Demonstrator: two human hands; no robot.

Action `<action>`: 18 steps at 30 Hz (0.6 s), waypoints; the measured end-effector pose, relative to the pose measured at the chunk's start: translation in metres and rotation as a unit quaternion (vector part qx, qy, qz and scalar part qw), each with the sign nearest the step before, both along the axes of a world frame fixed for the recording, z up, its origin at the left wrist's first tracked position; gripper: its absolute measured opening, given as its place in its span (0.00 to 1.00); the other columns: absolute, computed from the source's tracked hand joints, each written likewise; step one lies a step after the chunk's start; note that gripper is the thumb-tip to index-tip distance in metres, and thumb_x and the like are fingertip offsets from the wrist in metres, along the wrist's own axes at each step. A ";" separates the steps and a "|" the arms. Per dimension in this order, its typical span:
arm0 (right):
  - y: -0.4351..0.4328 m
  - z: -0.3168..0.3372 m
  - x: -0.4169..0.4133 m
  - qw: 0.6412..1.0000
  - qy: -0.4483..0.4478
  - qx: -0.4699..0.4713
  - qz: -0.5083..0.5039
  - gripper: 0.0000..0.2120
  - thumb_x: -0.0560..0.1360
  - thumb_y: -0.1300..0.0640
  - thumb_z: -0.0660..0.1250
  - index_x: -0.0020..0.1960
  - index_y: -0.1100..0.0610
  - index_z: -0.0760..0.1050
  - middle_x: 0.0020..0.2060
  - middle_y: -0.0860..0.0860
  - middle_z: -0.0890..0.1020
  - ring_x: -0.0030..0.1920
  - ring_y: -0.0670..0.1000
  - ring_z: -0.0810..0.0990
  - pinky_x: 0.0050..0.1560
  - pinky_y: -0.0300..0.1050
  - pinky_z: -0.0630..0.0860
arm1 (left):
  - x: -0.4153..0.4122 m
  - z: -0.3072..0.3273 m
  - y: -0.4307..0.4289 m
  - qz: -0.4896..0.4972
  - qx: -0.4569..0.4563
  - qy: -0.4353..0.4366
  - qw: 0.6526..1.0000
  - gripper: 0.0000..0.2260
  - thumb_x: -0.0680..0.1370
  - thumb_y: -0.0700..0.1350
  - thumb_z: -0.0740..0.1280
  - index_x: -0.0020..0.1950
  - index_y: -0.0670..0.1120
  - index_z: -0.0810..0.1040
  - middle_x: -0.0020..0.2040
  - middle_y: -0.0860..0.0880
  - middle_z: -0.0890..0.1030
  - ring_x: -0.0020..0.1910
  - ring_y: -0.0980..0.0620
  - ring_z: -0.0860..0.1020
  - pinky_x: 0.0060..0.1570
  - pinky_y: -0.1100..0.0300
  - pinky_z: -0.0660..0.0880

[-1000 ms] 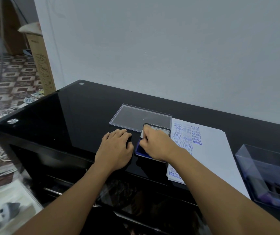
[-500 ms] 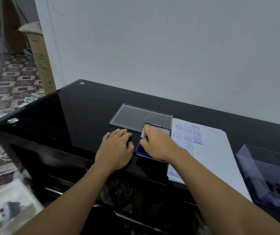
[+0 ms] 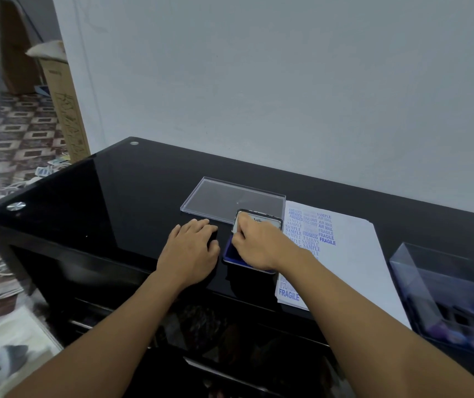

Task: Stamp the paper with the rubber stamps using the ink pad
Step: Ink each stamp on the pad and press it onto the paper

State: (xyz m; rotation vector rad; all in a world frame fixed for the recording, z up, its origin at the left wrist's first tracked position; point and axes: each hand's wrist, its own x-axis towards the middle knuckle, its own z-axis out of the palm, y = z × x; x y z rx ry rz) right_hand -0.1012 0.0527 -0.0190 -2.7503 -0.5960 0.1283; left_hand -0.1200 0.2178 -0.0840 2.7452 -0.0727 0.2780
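On the glossy black glass table (image 3: 115, 202), the left hand (image 3: 188, 249) is lying flat, fingers together, just beside the ink pad (image 3: 231, 252), a shallow blue tray w/ its lid (image 3: 271, 222) standing open. The right hand (image 3: 258, 247) is pressing over it, fingers curled tight (a stamp under them? I cannot tell). The smooth white paper (image 3: 353, 262), right of the pad, is already carrying many blue imprints but much bare space, so approx. midway, I judge.

Ink pad (image 3: 231, 251) on table (image 3: 115, 196), left of paper (image 3: 345, 254).
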 end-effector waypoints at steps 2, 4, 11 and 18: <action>-0.006 0.006 0.000 1.000 -0.006 0.007 -0.002 0.06 0.81 0.53 0.55 0.46 0.52 0.65 0.45 0.55 0.79 0.44 0.58 0.75 0.46 0.52 0.72 | 0.002 0.005 0.000 0.004 -0.015 0.012 1.000 0.19 0.82 0.50 0.59 0.72 0.50 0.72 0.75 0.51 0.69 0.75 0.51 0.64 0.76 0.47 0.57; -0.018 0.015 0.001 0.999 -0.017 0.031 -0.011 0.06 0.80 0.55 0.57 0.45 0.52 0.69 0.43 0.52 0.79 0.45 0.56 0.76 0.44 0.46 0.69 | 0.004 0.015 -0.003 0.010 -0.035 0.028 0.999 0.14 0.80 0.48 0.61 0.64 0.49 0.77 0.68 0.50 0.76 0.69 0.49 0.72 0.70 0.48 0.66; -0.092 0.048 0.019 0.994 -0.030 0.048 -0.095 0.07 0.77 0.52 0.65 0.50 0.55 0.72 0.47 0.52 0.79 0.44 0.52 0.78 0.36 0.42 0.71 | 0.024 0.058 -0.040 -0.024 -0.135 -0.004 0.991 0.15 0.80 0.46 0.61 0.66 0.47 0.76 0.67 0.49 0.76 0.65 0.49 0.73 0.66 0.50 0.70; -0.153 0.055 0.040 0.990 0.004 0.008 -0.138 0.06 0.80 0.53 0.62 0.49 0.54 0.75 0.48 0.51 0.80 0.43 0.48 0.77 0.38 0.42 0.72 | 0.056 0.085 -0.109 -0.123 -0.090 0.035 0.988 0.18 0.82 0.47 0.60 0.72 0.48 0.72 0.72 0.48 0.71 0.67 0.48 0.72 0.61 0.56 0.69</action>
